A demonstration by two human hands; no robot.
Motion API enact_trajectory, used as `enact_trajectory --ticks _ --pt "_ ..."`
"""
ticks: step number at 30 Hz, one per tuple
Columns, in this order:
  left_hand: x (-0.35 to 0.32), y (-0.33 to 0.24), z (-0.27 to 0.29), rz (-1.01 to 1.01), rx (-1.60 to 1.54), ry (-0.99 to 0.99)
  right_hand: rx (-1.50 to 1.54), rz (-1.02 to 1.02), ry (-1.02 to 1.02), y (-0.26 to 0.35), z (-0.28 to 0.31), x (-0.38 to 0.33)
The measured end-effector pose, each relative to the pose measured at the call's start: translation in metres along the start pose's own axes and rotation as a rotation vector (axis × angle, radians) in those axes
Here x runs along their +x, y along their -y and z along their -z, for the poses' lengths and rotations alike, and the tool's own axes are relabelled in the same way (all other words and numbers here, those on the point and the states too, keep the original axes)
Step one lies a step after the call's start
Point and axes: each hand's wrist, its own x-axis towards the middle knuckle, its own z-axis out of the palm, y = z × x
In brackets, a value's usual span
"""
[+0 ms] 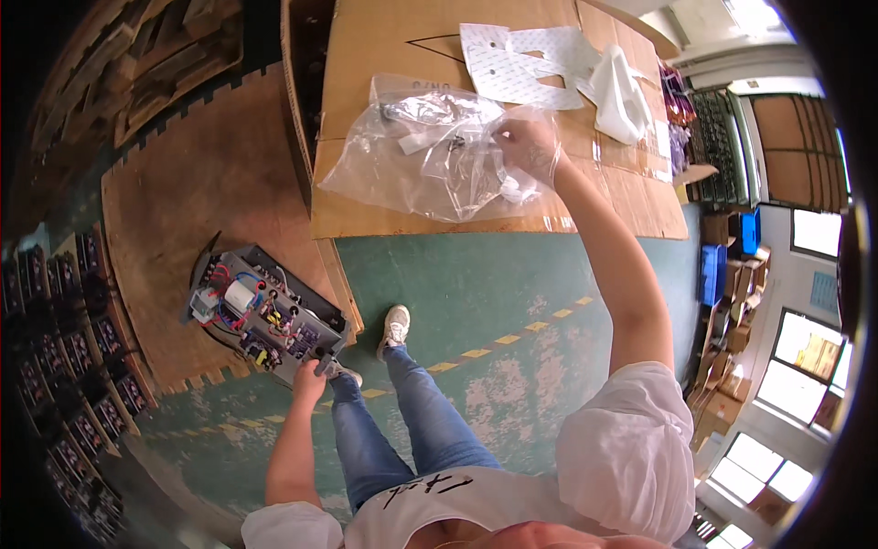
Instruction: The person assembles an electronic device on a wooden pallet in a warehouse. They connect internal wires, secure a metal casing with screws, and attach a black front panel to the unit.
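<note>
My left hand (309, 377) is closed on the near corner of an open grey metal chassis (274, 316), low at the left beside a wooden board. The chassis carries circuit boards, coloured wires and a white cylinder. My right hand (532, 145) reaches into a clear plastic bag (380, 174) lying on a cardboard surface. Its fingers are pinched together inside the bag; what they hold, if anything, cannot be made out. Small dark parts (455, 143) and a white piece (517, 190) show through the bag near that hand.
The bag lies on a large cardboard box (622, 188). White printed sheets (521, 69) and a crumpled white piece (622, 96) are at its far side. A brown wooden board (201, 183) stretches to the left. Racks of similar electronic units (69, 357) stand at far left.
</note>
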Motion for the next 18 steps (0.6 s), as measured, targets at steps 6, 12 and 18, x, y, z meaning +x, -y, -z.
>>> enact_trajectory --ticks 6,12,18 --pt "-0.004 -0.010 0.003 -0.010 -0.075 -0.049 -0.568 0.343 -0.202 -0.020 -0.018 0.013" --pt "-0.004 -0.008 0.002 0.020 -0.082 -0.056 -0.543 0.237 0.027 0.004 0.004 0.012" --pt "-0.009 -0.014 0.006 0.009 -0.096 -0.077 -0.104 0.563 -0.037 -0.012 0.019 0.007"
